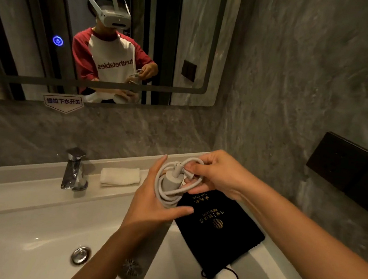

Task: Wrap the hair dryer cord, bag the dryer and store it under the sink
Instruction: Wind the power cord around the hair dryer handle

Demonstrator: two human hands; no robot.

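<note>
A pale grey hair dryer [142, 251] hangs over the sink, its handle pointing up and its round grille at the bottom. My left hand [151, 202] grips the handle, around which the white cord [169, 197] lies in several loops. My right hand [215, 175] pinches a loop of the cord near the handle's end. A black drawstring bag [218, 232] with gold print lies flat on the counter under my right forearm, its string toward me.
The white sink basin [31, 225] with a chrome drain [80, 255] lies below. A chrome faucet [74, 170] and a folded white towel [120, 175] stand at the back. A mirror [19, 28] hangs above; black wall panels [346, 171] sit right.
</note>
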